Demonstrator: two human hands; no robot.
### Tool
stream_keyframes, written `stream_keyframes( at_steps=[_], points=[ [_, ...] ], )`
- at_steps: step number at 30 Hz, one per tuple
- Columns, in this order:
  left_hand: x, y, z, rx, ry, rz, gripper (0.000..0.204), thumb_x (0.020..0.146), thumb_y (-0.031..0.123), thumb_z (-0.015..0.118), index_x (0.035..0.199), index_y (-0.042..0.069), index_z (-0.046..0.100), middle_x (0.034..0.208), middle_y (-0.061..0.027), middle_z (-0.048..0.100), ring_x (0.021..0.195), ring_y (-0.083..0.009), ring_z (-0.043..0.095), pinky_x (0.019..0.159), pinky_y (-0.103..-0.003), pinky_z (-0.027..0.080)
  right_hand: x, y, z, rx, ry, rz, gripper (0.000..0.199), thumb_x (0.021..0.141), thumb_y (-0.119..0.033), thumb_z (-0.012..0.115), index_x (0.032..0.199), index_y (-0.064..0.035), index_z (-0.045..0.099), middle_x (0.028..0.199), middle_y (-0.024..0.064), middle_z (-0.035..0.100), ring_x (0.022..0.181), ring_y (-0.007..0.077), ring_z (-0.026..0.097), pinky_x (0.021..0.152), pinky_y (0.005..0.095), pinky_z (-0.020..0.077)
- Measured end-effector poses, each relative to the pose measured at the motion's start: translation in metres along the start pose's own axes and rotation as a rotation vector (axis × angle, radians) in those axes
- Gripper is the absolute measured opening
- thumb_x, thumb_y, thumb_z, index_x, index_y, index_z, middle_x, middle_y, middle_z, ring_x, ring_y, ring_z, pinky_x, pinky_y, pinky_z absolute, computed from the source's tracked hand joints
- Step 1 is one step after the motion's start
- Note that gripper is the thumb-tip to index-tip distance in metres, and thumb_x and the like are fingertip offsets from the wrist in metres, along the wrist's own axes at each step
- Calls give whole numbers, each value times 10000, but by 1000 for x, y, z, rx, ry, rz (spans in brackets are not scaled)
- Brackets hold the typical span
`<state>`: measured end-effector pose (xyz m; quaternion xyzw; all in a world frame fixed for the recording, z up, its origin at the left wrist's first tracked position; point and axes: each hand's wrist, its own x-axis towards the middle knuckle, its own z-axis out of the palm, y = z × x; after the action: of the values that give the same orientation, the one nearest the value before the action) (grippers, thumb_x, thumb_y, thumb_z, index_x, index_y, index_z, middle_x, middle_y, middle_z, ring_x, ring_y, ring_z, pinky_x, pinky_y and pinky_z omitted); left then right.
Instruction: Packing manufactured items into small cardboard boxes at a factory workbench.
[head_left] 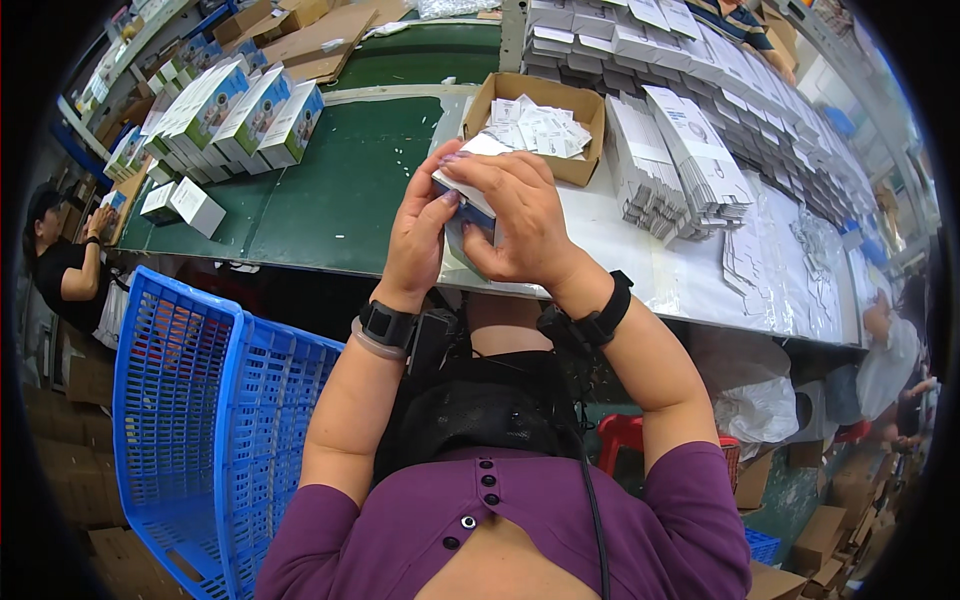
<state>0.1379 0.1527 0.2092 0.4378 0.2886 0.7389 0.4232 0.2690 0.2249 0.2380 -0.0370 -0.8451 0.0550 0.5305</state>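
Observation:
Between my two hands, above the table's front edge, is a small white and blue carton (484, 146). Its top end faces away from me, and much of it is hidden by my fingers. My left hand (418, 222) grips the carton's left side, the thumb pressed near its upper edge. Around the right side curls my right hand (525, 215), its fingers lying across the top and its thumb lower down. Just beyond the hands stands an open brown cardboard box (592, 170) holding many folded white leaflets (535, 128).
Filled cartons (215, 120) stand in rows on the green tabletop (345, 190) at the left. Flattened cartons (690, 160) are stacked at the right. A blue plastic crate (235, 420) is beside me at left. A co-worker (70, 260) sits at the far left.

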Motion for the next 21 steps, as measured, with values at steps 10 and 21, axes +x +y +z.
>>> stream_keyframes(
  at_steps=[10,21],
  points=[
    [3,-5,-10,173,-43,27,470,991,112,527,1446,57,423,1317,-74,540,1157,-123,508,1004,-261,401,0,-1,-1,-13,4,7,557,620,-92,657,1176,-87,626,1069,79,668,1006,247,627,931,376,439],
    [-4,-31,-42,203,-203,-76,817,813,219,789,1490,72,356,1419,-109,479,1274,-211,463,1078,-359,356,-21,4,-36,-69,-65,32,480,696,-75,680,1171,-62,620,1132,108,676,1073,296,640,957,390,430]
  ],
)
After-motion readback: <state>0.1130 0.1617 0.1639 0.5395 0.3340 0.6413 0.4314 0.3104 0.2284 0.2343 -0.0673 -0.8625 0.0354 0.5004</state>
